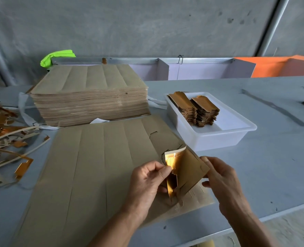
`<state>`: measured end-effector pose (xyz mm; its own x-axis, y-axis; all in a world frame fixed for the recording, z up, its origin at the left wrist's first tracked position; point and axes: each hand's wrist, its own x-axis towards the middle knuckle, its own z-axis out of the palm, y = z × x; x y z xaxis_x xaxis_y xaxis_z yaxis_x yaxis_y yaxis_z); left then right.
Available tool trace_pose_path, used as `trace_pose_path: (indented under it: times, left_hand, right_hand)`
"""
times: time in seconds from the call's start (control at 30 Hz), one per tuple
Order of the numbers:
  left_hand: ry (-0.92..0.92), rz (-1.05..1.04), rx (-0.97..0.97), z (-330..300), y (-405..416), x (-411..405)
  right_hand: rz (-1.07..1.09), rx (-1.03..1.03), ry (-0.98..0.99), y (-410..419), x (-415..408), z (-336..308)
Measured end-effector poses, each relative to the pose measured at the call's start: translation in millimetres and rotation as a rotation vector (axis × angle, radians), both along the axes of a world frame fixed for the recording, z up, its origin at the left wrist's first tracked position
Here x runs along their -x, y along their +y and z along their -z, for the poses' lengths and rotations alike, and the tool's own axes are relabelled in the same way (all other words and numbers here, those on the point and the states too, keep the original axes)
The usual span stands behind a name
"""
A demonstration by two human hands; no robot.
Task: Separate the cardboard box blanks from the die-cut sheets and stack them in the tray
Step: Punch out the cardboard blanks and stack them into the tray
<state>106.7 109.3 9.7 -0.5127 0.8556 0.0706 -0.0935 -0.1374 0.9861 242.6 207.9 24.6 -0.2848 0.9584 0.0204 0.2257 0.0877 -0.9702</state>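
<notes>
A brown die-cut sheet (87, 166) lies flat on the grey table in front of me. At its right edge a box blank (186, 168) with a shiny gold face is bent up from the sheet. My left hand (147, 179) pinches the blank's gold inner edge between thumb and fingers. My right hand (220, 177) grips the blank's right edge. A white plastic tray (218, 138) at the right holds two stacks of separated blanks (194, 107). A tall pile of uncut sheets (90, 93) stands behind.
Cardboard offcuts and gold-edged strips (6, 139) litter the table's left side. A bright green object (56, 57) lies behind the pile. Orange material (279, 65) sits at the back right. The table's front edge (254, 221) runs close under my right forearm.
</notes>
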Motion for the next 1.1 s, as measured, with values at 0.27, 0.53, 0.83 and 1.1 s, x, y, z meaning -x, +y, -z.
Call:
trace_pose_path:
  times: [0.27, 0.53, 0.83, 1.1]
  left_hand:
    - [0.023, -0.073, 0.013, -3, -10, 5]
    - [0.242, -0.112, -0.056, -3, -23, -10]
    - [0.327, -0.261, -0.001, -7, -22, -16]
    - [-0.001, -0.512, -0.11, -7, -40, 9]
  right_hand:
    - [0.147, -0.601, -0.097, -2, 0, -14]
    - [-0.224, 0.129, -0.055, -4, 14, -22]
    - [-0.117, -0.37, -0.443, 12, 6, -15]
    - [-0.056, -0.231, -0.486, 30, -4, 21]
